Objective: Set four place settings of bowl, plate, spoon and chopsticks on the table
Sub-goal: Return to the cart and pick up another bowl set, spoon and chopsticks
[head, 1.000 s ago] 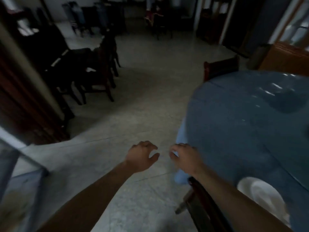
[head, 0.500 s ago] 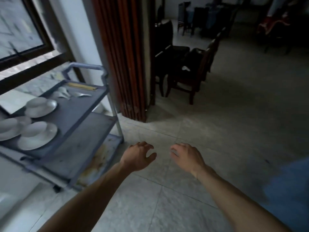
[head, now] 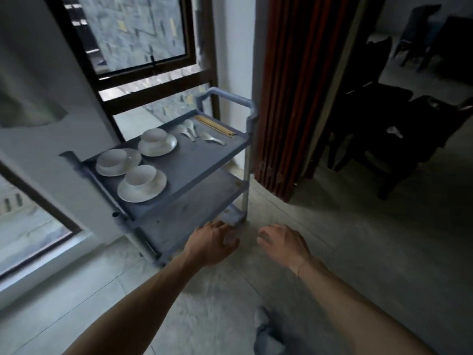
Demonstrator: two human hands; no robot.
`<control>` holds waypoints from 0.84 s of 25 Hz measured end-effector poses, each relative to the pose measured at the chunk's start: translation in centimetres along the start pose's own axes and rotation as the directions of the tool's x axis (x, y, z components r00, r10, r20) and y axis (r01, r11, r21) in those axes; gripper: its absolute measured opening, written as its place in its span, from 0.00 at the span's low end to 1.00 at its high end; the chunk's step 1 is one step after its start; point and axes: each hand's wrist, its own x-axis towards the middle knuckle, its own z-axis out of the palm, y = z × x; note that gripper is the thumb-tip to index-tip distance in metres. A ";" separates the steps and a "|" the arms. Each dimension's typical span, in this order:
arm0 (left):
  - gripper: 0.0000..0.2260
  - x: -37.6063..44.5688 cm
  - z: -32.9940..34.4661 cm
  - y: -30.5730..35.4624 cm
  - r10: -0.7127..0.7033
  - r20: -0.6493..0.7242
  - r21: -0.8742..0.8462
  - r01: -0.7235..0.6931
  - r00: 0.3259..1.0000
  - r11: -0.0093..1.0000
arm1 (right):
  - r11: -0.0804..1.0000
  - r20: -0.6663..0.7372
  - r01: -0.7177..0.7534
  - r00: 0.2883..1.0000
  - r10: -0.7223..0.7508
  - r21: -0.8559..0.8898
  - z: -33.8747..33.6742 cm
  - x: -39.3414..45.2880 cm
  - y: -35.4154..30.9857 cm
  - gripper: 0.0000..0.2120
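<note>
Now the view has swung from the desk to the cart [head: 225, 146], which carries three bowls on plates [head: 142, 183], spoons [head: 189, 129] and chopsticks [head: 215, 126]. Left hand [head: 213, 243] and right hand [head: 282, 243] reach forward, each grip loosely curled, empty; another setting likely comes next.

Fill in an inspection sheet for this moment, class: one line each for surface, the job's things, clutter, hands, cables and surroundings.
Surface: top shelf of a grey trolley; the dining table is out of view.
Job's things: three bowl-on-plate sets, three spoons, and chopsticks at the shelf's far end.
Clutter: nothing seen.
Hands: left hand and right hand hang in front of the trolley, fingers loosely curled, holding nothing.
Cables: nothing seen.
Surroundings: window behind the trolley, reddish folding partition to its right, dark chairs beyond, tiled floor.
</note>
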 end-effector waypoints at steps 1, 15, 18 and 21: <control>0.29 1.2 -0.2 -0.7 -0.037 -0.003 0.001 0.037 0.999 0.999 | 1.000 0.010 0.029 1.000 -0.029 -0.004 0.0 1.9 0.0 0.16; 0.22 8.7 -3.4 -7.8 -0.492 -0.030 -0.081 0.489 0.870 0.869 | 0.915 0.241 0.401 0.884 -0.400 0.047 -1.3 23.4 -2.1 0.17; 0.22 8.7 -3.7 -9.8 -0.564 -0.029 -0.097 0.559 0.825 0.823 | 0.891 0.265 0.449 0.852 -0.452 0.074 -0.4 25.9 -4.0 0.17; 0.22 9.1 -3.8 -12.4 -0.638 -0.022 -0.146 0.629 0.770 0.764 | 0.871 0.309 0.484 0.818 -0.486 0.088 1.1 29.3 -6.3 0.16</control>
